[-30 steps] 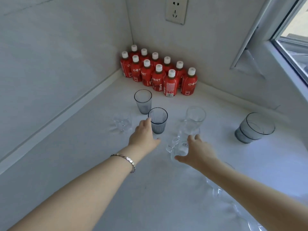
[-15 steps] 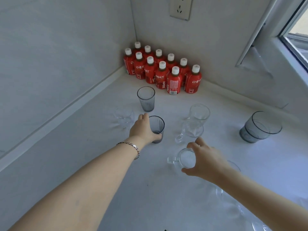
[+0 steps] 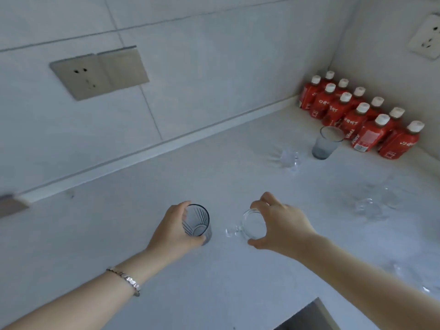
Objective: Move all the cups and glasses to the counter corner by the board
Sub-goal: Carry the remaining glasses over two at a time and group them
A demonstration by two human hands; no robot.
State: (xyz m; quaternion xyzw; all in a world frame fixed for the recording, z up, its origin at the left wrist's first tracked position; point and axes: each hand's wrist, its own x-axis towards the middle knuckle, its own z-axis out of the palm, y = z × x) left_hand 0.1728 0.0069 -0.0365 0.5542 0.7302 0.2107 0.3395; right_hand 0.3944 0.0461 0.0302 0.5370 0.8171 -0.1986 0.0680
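My left hand [image 3: 175,231] grips a smoky ribbed glass [image 3: 197,223] from its left side, over the white counter [image 3: 95,234]. My right hand [image 3: 281,223] holds a clear handled mug [image 3: 252,225] by its rim from above, the handle pointing left. Another smoky glass [image 3: 326,142] stands upright in front of the red bottles. A small clear glass [image 3: 289,158] sits just left of it. Two more clear glasses [image 3: 371,203] stand blurred at the right.
Several red bottles with white caps [image 3: 357,115] fill the far right corner. A metal socket plate [image 3: 98,71] is on the tiled wall and a white socket [image 3: 426,36] on the right wall. A dark opening [image 3: 307,317] shows at the counter's near edge.
Both hands closed on their glasses and carried them left, away from the bottles. The view swung left, so the bottles now sit at the far right.
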